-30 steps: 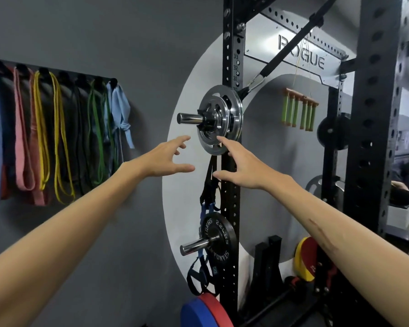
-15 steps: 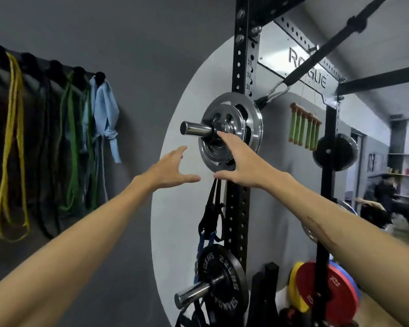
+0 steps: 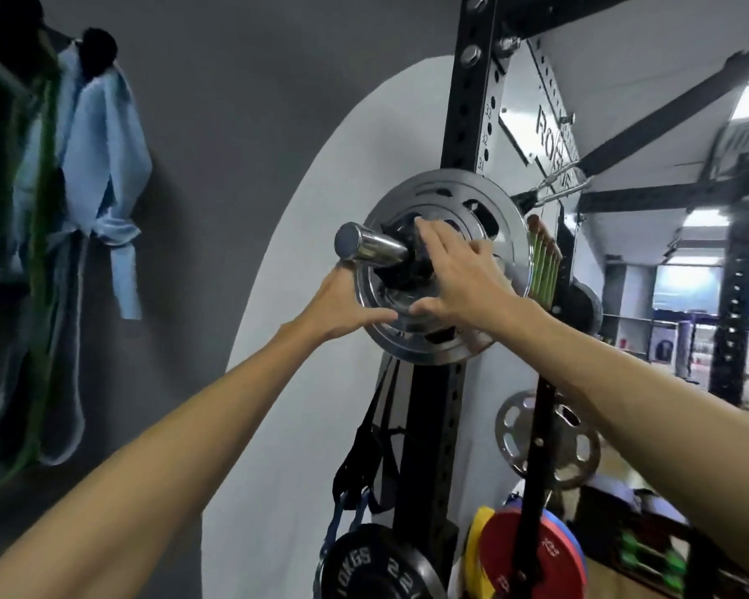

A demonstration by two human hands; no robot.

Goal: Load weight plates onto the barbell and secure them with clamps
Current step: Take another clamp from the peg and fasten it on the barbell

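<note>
Chrome weight plates hang on a shiny storage peg (image 3: 368,248) on the black rack upright (image 3: 468,101). A small chrome plate (image 3: 393,298) sits in front of a larger chrome plate (image 3: 472,201). My left hand (image 3: 342,302) grips the small plate's left rim, thumb on its lower face and fingers hidden behind the edge. My right hand (image 3: 463,278) lies on the small plate's right face with fingers spread toward the hub and the thumb at the lower rim. No barbell or clamps are in view.
Below on the rack hang black and blue straps (image 3: 372,447), a black 10 kg plate (image 3: 377,568), a red plate (image 3: 532,555) and a spoked chrome plate (image 3: 580,443). Resistance bands (image 3: 104,166) hang on the grey wall at left.
I have come closer to the rack. Both hands moved forward from open air onto the small chrome plate, the left taking its left rim and the right covering its face.
</note>
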